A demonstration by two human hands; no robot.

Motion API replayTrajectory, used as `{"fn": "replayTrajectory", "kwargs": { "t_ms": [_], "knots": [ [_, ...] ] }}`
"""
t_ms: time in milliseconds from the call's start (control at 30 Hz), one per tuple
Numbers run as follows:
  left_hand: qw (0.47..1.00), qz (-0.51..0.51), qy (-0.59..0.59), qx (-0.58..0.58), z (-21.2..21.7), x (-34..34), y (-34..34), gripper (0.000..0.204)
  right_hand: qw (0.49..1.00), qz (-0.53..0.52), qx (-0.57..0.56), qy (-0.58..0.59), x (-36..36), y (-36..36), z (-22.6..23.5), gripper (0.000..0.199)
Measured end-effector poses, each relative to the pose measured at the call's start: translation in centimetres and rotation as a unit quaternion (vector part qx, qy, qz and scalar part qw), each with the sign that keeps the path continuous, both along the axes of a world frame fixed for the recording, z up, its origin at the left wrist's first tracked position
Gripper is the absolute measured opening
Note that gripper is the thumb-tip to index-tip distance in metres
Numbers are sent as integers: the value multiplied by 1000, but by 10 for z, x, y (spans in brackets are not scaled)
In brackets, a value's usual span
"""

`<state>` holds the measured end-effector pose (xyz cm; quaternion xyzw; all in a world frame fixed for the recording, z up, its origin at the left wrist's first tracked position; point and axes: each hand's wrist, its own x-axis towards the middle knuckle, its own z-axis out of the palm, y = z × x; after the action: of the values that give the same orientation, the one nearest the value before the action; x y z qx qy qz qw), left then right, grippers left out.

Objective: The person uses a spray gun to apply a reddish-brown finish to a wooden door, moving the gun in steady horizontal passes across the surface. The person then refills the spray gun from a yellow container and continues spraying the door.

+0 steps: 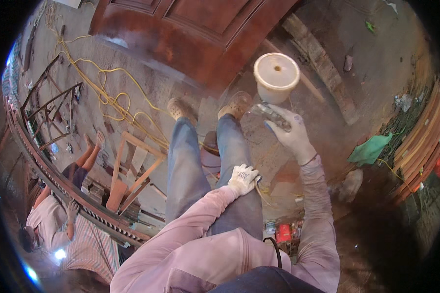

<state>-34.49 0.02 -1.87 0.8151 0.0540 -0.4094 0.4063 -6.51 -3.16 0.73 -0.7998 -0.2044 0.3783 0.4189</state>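
Note:
My right hand (296, 134), in a white glove, is closed around a metal spray gun (277, 118). Above the gun sits its white plastic cup (277, 73), lidded, with a small dark spot in the lid's middle. Ahead of the gun a reddish-brown panelled wooden door (195, 44) leans across the far side, its lower edge hazy. My left hand (243, 179), also gloved, lies against my right thigh with curled fingers. A thin pale hose (264, 194) comes out beside those fingers and appears to be held in them; the palm is hidden.
Yellow hose (115, 100) lies in loops on the floor at left. A wooden frame (137, 171) and a dark metal frame (49, 107) stand nearby. Another person (54, 219) is at the lower left. Stacked curved boards (420, 141) and a green sheet (370, 149) lie at right.

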Motion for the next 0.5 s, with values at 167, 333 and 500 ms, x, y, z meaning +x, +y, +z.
{"fn": "replayTrajectory", "kwargs": {
  "t_ms": [167,333,500],
  "knots": [
    [999,26,-21,8,-1,9,-2,24,997,-52,24,-46,68,33,-19,38],
    [996,70,-48,10,-5,19,-9,24,968,-109,-4,-225,180,46,-39,36],
    [996,76,-41,13,-3,38,-8,25,900,-150,-128,-388,235,40,-36,37]
  ]
}}
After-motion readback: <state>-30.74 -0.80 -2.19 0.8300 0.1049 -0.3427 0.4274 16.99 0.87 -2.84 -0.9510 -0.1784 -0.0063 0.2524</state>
